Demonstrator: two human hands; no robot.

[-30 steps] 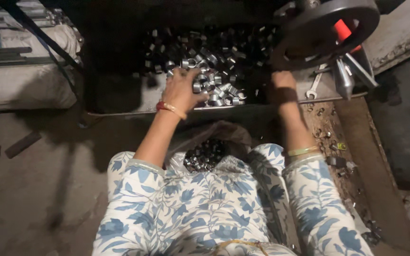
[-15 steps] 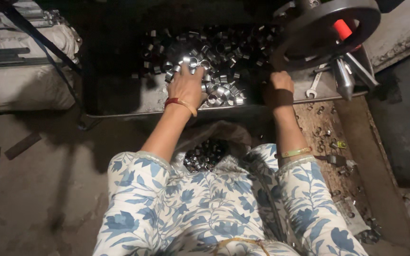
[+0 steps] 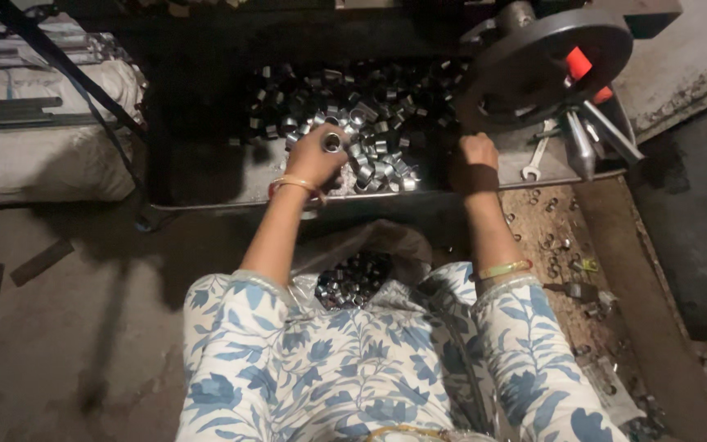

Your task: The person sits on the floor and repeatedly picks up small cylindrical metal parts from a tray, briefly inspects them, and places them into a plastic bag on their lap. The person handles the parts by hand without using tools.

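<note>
A metal ring (image 3: pixel 333 142) is gripped by the left hand (image 3: pixel 318 155) – the right hand (image 3: pixel 476 152), at 3 o'clock, is closed; its contents cannot be told.

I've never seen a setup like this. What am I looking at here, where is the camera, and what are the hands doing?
There is no machine doing the work: these are a person's two bare hands. The camera sits on the person's head and looks down, so you see the flowered sleeves at the bottom and the arms reaching forward.

In front lies a shallow metal tray holding a heap of small shiny metal rings. The left hand rests on that heap and holds one ring in its fingers. The right hand is closed in a fist at the tray's edge, beside a big dark wheel with a red knob; whether it grips anything cannot be told. A spanner lies nearby. In the lap sits a clear bag with more rings inside.
</note>
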